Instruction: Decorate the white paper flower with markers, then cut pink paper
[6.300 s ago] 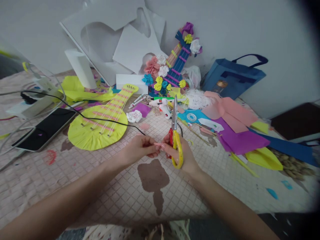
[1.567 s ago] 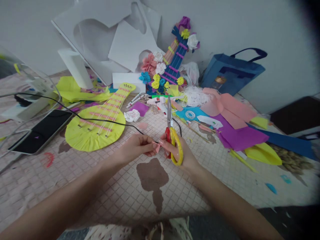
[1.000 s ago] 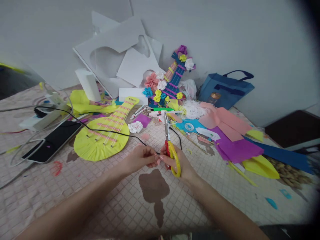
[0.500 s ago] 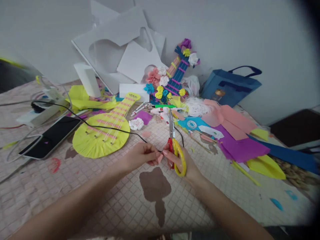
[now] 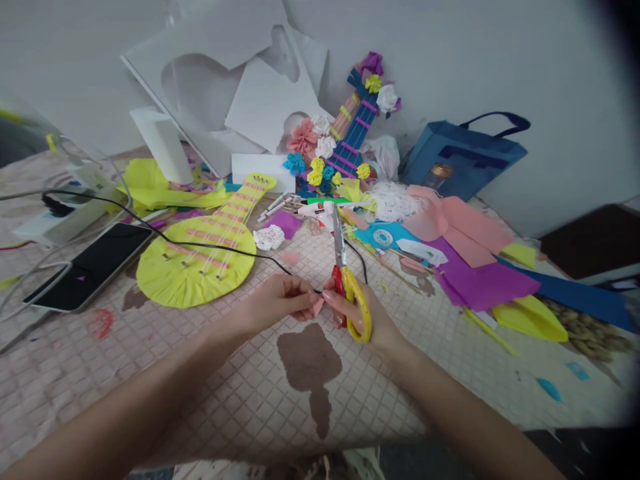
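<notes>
My left hand point(image 5: 287, 298) pinches a small piece of pink paper point(image 5: 319, 305) over the middle of the table. Right beside it, my right hand point(image 5: 363, 312) holds scissors point(image 5: 340, 243) with one red and one yellow handle loop, the blades pointing away from me. The fingertips of both hands are close together at the pink piece. A black cable point(image 5: 215, 249) runs behind the hands. Left of them lies a yellow paper guitar point(image 5: 197, 267) with pink strips, and a white crumpled paper flower point(image 5: 269, 238) sits by its edge.
A phone point(image 5: 93, 267) and a power strip point(image 5: 65, 220) lie on the left. Pink point(image 5: 465, 233) and purple paper point(image 5: 480, 277) spread on the right. At the back stand a flower-decorated blue guitar point(image 5: 356, 137), white boards point(image 5: 270, 100) and a blue bag point(image 5: 463, 160).
The camera view has shifted slightly, so most things appear a little higher in the picture. Both hands keep nearly the same pose, with the paper and scissors still held.
</notes>
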Motion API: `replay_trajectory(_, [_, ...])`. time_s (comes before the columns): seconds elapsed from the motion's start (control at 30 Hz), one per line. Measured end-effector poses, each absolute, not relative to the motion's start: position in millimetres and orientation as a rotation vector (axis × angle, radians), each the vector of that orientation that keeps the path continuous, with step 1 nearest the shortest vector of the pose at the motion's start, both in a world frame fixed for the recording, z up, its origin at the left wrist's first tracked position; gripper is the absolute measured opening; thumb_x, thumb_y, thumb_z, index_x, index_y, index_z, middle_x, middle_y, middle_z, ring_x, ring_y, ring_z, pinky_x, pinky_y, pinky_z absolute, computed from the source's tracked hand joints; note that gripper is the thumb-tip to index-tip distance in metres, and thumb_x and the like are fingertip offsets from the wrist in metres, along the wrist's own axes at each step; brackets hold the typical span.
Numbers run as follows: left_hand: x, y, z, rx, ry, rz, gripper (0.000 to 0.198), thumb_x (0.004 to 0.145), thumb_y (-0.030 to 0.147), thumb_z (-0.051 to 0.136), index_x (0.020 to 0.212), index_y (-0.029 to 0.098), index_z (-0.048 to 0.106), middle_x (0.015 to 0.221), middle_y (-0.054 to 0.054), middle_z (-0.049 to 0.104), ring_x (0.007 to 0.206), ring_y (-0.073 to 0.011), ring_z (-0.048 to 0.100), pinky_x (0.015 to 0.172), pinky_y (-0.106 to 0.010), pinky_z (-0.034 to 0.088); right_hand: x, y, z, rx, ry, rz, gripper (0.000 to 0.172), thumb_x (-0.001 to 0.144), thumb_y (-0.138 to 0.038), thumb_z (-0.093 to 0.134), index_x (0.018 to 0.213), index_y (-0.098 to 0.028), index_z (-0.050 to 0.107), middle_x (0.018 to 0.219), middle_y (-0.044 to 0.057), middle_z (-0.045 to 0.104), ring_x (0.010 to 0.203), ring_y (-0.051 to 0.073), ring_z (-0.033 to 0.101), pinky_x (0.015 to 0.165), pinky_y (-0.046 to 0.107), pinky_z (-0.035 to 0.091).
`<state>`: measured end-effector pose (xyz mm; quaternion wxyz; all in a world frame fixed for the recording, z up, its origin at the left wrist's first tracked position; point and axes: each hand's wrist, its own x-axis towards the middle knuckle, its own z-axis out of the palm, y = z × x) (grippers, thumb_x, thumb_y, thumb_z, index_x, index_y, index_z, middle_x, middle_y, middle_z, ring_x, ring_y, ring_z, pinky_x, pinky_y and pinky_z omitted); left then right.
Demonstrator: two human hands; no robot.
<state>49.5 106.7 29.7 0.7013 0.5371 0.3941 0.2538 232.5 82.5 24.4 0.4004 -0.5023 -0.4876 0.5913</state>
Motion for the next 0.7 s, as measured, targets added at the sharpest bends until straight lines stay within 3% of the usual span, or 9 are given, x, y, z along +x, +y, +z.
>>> replay_trajectory(0.4, [50.8, 105.9, 28.6, 1.222, 0.851, 0.537, 0.027, 0.077, 0.038, 0.068, 0.072, 0.013, 0.061, 0.070, -0.002, 0.066, 0.061, -0.0083, 0.058, 0.063, -0.023, 0.047, 233.0, 81.9, 21.0, -1.217, -1.254, 1.486, 0.030, 0.069, -0.035, 0.074, 0.086, -0.020, 0.054, 0.071, -0.005, 0.056, 0.050, 0.006, 0.050, 0.041, 0.018, 0.042])
replay_trajectory(0.63, [52.6, 104.8, 29.1, 1.226, 0.915, 0.568, 0.045, 0.086, 0.053, 0.052, 0.075, 0.012, 0.066, 0.071, -0.006, 0.067, 0.065, -0.0126, 0.061, 0.067, -0.027, 0.049, 233.1, 82.8, 23.1, -1.264, -1.174, 1.491, 0.034, 0.065, -0.035, 0.076, 0.084, -0.020, 0.052, 0.068, -0.006, 0.054, 0.045, 0.005, 0.047, 0.038, 0.019, 0.040])
replay_trajectory(0.7, [52.5, 104.7, 28.2, 1.243, 0.894, 0.563, 0.044, 0.085, 0.053, 0.054, 0.076, 0.012, 0.066, 0.074, -0.006, 0.068, 0.066, -0.0125, 0.060, 0.067, -0.026, 0.049, 232.9, 82.3, 25.1, -1.262, -1.181, 1.496, 0.034, 0.065, -0.036, 0.075, 0.084, -0.020, 0.052, 0.068, -0.006, 0.055, 0.044, 0.005, 0.046, 0.039, 0.020, 0.040])
